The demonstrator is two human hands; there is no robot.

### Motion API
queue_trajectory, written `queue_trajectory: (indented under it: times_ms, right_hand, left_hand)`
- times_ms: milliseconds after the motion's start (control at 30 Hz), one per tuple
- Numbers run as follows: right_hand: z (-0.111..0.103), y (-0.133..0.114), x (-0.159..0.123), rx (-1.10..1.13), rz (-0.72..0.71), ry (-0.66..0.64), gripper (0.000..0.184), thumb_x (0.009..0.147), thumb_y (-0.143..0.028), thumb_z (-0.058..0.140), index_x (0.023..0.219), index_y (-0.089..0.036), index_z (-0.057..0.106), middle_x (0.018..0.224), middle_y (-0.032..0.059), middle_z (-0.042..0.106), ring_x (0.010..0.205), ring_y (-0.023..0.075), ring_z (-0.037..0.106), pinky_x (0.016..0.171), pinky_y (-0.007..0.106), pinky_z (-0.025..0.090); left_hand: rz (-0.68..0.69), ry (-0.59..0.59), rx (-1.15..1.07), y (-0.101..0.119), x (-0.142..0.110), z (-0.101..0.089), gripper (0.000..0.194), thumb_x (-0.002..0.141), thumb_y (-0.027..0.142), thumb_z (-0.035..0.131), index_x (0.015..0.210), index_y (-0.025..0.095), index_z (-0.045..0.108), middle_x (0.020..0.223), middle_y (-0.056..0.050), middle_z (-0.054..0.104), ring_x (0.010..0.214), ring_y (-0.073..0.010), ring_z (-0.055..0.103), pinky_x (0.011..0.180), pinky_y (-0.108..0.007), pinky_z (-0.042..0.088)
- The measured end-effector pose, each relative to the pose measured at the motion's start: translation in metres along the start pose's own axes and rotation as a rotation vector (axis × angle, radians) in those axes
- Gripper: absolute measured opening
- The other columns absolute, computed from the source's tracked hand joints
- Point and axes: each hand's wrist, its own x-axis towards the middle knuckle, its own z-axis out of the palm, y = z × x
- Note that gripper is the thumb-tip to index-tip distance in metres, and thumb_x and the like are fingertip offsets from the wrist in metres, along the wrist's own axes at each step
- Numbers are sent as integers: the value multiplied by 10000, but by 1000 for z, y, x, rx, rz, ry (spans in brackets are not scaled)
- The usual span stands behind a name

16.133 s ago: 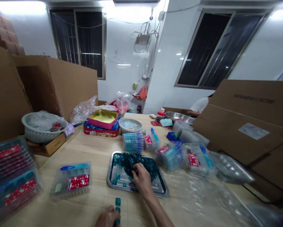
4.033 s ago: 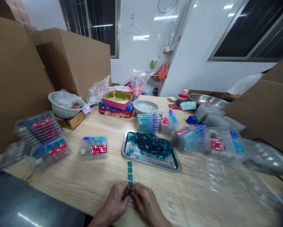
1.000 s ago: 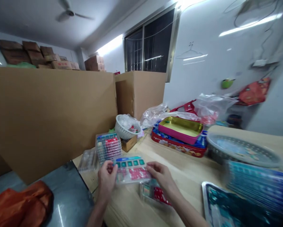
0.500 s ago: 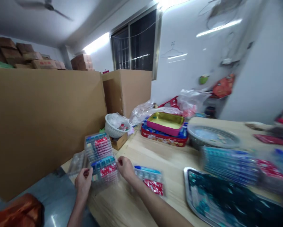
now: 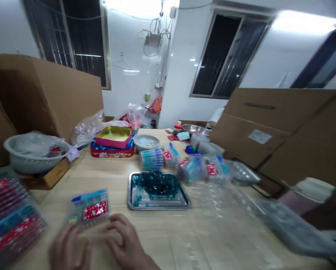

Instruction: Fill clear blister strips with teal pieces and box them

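A clear compartment case (image 5: 89,210) with a blue pen and a red patterned packet lies on the table in front of me. My left hand (image 5: 69,245) is at its lower left corner, its fingers smeared by motion, so their grip cannot be made out. At the lower right corner, the curled fingers of my right hand (image 5: 125,240) close on the case's edge. Between both hands runs a pale blurred band. Far left, stacks of similar filled cases (image 5: 13,225) stand close together.
A metal tray (image 5: 159,207) holds dark teal pieces. Behind it stand more filled cases (image 5: 151,159) and a round basket (image 5: 147,144). Tins (image 5: 113,150) are at the back left, near a white basket (image 5: 30,161). Clear plastic trays (image 5: 294,225) and cardboard (image 5: 311,157) line the right.
The view has swung right, bringing the tray to the middle. Both my hands have left the stacked cases at the left and come to the single case on the table.
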Motion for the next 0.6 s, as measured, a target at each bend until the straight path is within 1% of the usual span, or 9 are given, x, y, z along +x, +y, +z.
queue_trajectory:
  times_ms: [33,100,167,233,300,400,467,533,600]
  right_hand:
    - [-26,10,-13,-66,52,54,238,726,-128,583,941,-220,626,1113,73,609,1074,202,568,928,311,454]
    - [-77,29,-38,-204,141,181,180,778,-178,548,932,-212,634,1124,100,619,1080,223,573,930,341,463]
    - [-124,48,-64,-356,217,285,166,812,-240,524,914,-218,654,1136,110,625,1097,246,568,942,380,462]
    - [-163,65,-92,-503,278,365,209,805,-279,522,947,-223,666,1170,119,618,1118,276,557,958,431,453]
    - [-189,79,-120,-599,353,388,249,777,-307,539,965,-223,679,1139,132,644,1090,307,576,948,468,460]
    - [-206,92,-149,-598,475,339,276,765,-318,541,987,-247,688,1088,111,680,1036,305,615,950,456,470]
    - [-206,95,-158,-520,512,318,323,781,-316,509,1057,-255,667,1133,90,664,1055,270,613,960,394,474]
    - [-201,95,-160,-426,531,316,380,797,-315,471,1134,-238,629,1198,86,627,1101,237,589,964,338,472]
    - [-191,96,-159,-340,535,296,423,790,-305,464,1180,-214,600,1238,96,596,1140,227,561,976,324,455]
  left_hand:
    - [86,-25,-21,27,-8,22,410,757,318,566,1159,250,515,1129,-133,591,1080,-322,539,894,-489,432]
    - [327,-175,-72,78,-25,65,356,769,324,561,1108,217,571,1138,-146,606,1091,-304,550,860,-416,472]
    - [545,-208,-139,124,-45,102,418,781,429,534,1129,202,586,1111,-147,641,1084,-308,563,825,-386,486]
    - [668,-265,-172,164,-62,131,449,813,412,500,1209,207,548,1147,-133,643,1085,-291,575,841,-365,478]
    - [694,-325,-182,200,-75,153,456,837,299,483,1288,228,484,1211,-108,615,1099,-264,575,894,-349,451]
    - [661,-458,-229,241,-83,173,523,858,230,429,1376,228,364,1273,-101,565,1149,-264,542,978,-392,398]
    - [650,-568,-254,254,-82,179,550,870,223,398,1408,219,287,1302,-108,533,1187,-278,509,998,-437,376]
    - [666,-639,-262,253,-80,180,562,879,229,388,1420,227,237,1317,-102,517,1201,-287,494,999,-463,372]
    - [685,-615,-244,240,-79,175,554,882,253,400,1416,240,251,1302,-82,536,1178,-290,514,1000,-469,373]
